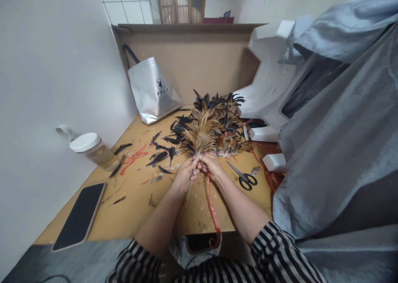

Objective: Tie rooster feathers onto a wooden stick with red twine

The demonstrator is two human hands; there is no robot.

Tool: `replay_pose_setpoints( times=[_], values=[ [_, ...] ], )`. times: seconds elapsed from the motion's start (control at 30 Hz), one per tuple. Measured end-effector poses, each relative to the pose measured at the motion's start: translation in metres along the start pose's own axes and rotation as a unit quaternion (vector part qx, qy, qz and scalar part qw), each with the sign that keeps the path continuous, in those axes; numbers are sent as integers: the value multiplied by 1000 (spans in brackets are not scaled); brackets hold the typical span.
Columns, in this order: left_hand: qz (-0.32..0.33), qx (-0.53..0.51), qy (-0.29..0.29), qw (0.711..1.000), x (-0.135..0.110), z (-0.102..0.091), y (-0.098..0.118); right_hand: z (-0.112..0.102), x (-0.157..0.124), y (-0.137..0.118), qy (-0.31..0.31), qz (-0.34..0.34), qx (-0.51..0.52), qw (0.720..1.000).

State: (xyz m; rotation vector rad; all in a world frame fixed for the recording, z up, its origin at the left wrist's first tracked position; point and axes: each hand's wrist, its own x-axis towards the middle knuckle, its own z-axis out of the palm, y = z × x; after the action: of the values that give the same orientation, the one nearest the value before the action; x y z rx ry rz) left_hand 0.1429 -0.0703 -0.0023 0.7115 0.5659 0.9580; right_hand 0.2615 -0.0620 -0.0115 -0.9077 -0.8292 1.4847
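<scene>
A feather duster (202,129) with tan and black feathers lies fanned away from me, its thin stick (189,189) pointing back toward me. My left hand (185,174) is closed around the stick just below the feathers. Against it, my right hand (211,166) is closed in a pinch at the feathers' base, where the red plastic string (211,204) comes out and hangs over the table's front edge. The fingertips partly hide the binding. More bundled feathers (231,144) lie behind and to the right. Black-handled scissors (244,177) rest right of my right hand.
Loose black feathers (158,158) and red string scraps (133,158) litter the left side. A lidded jar of liquid (101,152) and a phone (81,214) are at left. A silver bag (152,90) stands behind. White foam (270,84) and grey cloth (338,129) border the right.
</scene>
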Motion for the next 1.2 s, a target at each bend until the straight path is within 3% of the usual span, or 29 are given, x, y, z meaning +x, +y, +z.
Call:
replay_pose_setpoints(
  times=[0.2,0.53,0.67,0.97,1.2],
  values=[
    [102,137,84,982,6,-4,-12,1,0,-1,6,13,-23,1000],
    [176,160,108,965,13,-10,-22,6,-6,-10,43,15,-48,998],
    [167,173,102,965,10,-8,-20,5,-6,-9,34,9,-42,999],
    [76,160,78,981,0,1,-10,1,-4,-7,-8,10,-33,999],
    [82,179,84,977,2,0,-9,1,-5,-6,-45,17,-52,998]
  ],
)
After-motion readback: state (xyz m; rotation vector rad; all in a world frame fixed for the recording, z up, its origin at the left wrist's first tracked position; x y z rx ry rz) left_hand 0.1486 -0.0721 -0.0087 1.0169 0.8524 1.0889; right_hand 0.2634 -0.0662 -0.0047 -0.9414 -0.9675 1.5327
